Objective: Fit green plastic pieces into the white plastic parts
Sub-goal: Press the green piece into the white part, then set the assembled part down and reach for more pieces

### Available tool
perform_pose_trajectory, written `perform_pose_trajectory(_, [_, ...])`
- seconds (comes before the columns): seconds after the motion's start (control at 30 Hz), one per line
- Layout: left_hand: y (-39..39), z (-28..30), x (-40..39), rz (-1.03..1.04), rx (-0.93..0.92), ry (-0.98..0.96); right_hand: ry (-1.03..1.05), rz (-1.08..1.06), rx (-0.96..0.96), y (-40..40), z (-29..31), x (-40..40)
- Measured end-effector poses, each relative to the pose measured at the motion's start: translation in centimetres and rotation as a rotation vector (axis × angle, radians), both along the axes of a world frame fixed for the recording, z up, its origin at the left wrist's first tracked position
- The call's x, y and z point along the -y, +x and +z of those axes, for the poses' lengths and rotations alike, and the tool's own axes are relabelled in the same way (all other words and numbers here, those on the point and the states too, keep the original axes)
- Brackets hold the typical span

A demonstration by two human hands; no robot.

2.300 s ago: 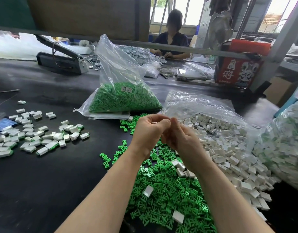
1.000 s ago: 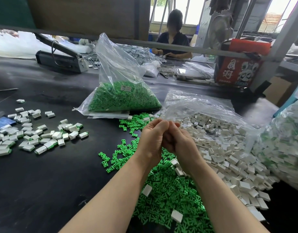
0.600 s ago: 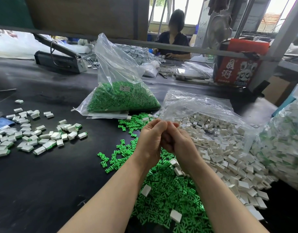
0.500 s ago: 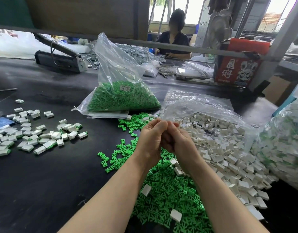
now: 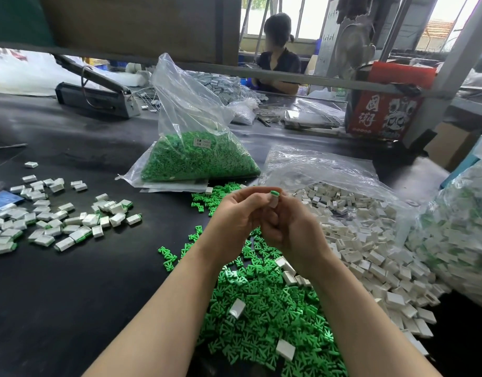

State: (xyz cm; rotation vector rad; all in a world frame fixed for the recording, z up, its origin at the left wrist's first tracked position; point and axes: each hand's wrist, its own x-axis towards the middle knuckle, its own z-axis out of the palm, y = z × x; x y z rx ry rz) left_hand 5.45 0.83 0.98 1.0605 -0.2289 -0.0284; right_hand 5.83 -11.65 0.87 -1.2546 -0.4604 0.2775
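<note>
Both hands are raised together above a pile of loose green pieces [image 5: 264,308]. Between their fingertips stands a small white part [image 5: 273,201] with a green piece [image 5: 275,192] showing at its top end. My left hand [image 5: 235,219] pinches the part from the left, and my right hand [image 5: 290,229] grips it from the right with curled fingers. Loose white parts [image 5: 370,240] spill from an open clear bag on the right. White parts with green ends [image 5: 57,221] lie scattered at the left.
A clear bag of green pieces [image 5: 196,156] stands behind the hands. Another bag of parts [image 5: 457,232] bulges at the right edge. A black sealing machine [image 5: 95,93] and a red box [image 5: 384,110] sit at the back, where a person [image 5: 278,55] works. The table [image 5: 84,281] is black.
My hands have parted slightly and turned, so the white part with the green piece at its top now shows between the fingertips. Before, they were pressed together and hid it.
</note>
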Motion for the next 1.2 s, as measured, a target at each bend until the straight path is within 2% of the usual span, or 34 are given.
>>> perform_pose_trajectory(0.13, [0.1,-0.2,-0.4,-0.038,-0.003,0.017,0.032,-0.004,-0.107,0.2,0.0,0.2])
perform_pose_trajectory(0.3, [0.1,-0.3,-0.8,-0.047,0.007,0.062,0.012,0.001,-0.116,0.2,0.0,0.1])
perform_pose_trajectory(0.4, [0.1,-0.2,-1.1,-0.023,0.003,0.097,-0.103,-0.034,-0.057,0.1,-0.1,0.2])
perform_pose_trajectory(0.47, [0.2,-0.2,-1.6,0.026,-0.017,0.148,-0.272,-0.094,-0.030,0.1,-0.2,0.3])
perform_pose_trajectory(0.57, [0.6,-0.2,-3.3,0.183,-0.019,0.381,-0.475,-0.148,-0.012,0.1,-0.5,0.5])
perform_pose_trajectory(0.77, [0.7,-1.6,-10.1,0.762,-0.104,1.082,-0.728,-0.237,0.114,0.3,-0.8,0.7])
perform_pose_trajectory(0.97, [-0.5,-2.7,-15.0,1.073,-0.393,1.424,-0.875,-0.260,0.126,0.1,-0.7,1.1])
perform_pose_trajectory(1.2, [-1.5,-3.0,-16.5,1.144,-0.682,1.675,-1.005,-0.327,0.213,0.7,-0.8,1.6])
